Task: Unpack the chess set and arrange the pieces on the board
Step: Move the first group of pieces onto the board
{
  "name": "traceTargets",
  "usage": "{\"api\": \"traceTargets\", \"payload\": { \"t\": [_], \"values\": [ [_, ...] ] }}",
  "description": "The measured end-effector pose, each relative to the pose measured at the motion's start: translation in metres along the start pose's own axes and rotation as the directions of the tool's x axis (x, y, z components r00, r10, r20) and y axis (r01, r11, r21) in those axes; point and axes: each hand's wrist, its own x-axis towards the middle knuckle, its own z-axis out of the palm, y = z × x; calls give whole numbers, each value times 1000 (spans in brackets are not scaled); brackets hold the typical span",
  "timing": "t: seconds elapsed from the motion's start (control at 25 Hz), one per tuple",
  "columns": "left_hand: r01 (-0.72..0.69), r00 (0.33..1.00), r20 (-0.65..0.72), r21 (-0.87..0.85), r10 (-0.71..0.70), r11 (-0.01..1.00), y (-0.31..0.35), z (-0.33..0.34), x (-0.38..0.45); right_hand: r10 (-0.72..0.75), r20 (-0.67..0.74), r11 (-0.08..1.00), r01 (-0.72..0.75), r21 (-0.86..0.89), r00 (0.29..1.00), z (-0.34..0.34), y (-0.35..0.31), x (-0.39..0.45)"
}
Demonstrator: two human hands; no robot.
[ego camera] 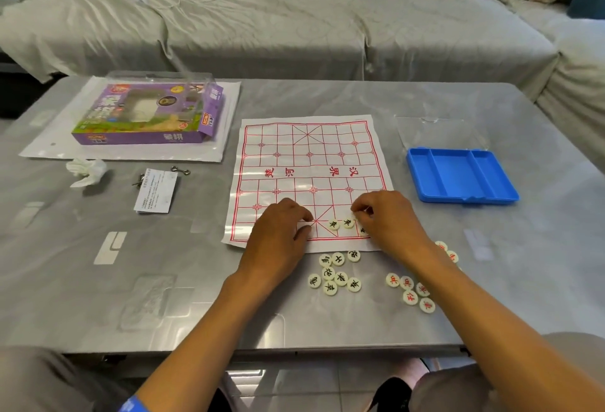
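left grip (284, 227) fingers curled, right grip (383, 215) pinching, forearms extended

- Soft, even daylight; shadows faint.
- Glare patches on glossy table (327, 313) and board sheet (307, 162).
- Wide-angle bending at edges; sofa (262, 28) slightly soft.

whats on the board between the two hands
In the head view, two cream pieces with black characters sit side by side on the paper board, between the left hand and right hand.
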Motion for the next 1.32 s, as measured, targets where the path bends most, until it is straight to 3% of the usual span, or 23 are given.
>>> {"api": "traceTargets", "payload": {
  "t": [0.12, 0.2, 0.32, 0.52, 0.64, 0.76, 0.88, 1.08, 1.32],
  "values": [
    [-121, 983, 141, -3, 120, 993, 7, -11, -29, -128, -9, 981, 126, -144, 992, -2, 2, -15],
    [-202, 942, 274, 4, 193, 979, 7, -7, -51, -247, 108, 963, 257, -83, 963, -5, 5, -35],
    [-251, 930, 277, -5, 243, 968, 2, 5, -62, -322, 307, 925, 366, -99, 896, -1, 8, -49],
    [-184, 966, 180, -33, 187, 982, 4, 3, -61, -318, 246, 923, 358, -138, 916, 1, 10, -47],
    [-72, 997, 21, -80, 74, 994, -4, -9, -37, -328, 216, 919, 363, -152, 920, 2, 9, -52],
    [10, 1000, -13, 15, -9, 1000, -26, -13, -13, -275, 221, 941, 309, -137, 936, 2, 6, -53],
    [-29, 999, 17, 57, 28, 998, -38, -6, -13, -206, 238, 964, 239, -118, 949, 1, 8, -55],
    [-66, 994, -86, 38, 69, 997, -43, -1, -27, -173, 241, 977, 198, -83, 955, 0, 4, -58],
    [-92, 993, -64, 109, 100, 990, -42, -6, -33, -95, 72, 995, 94, 12, 993, -2, 8, -38]
  ]
}}
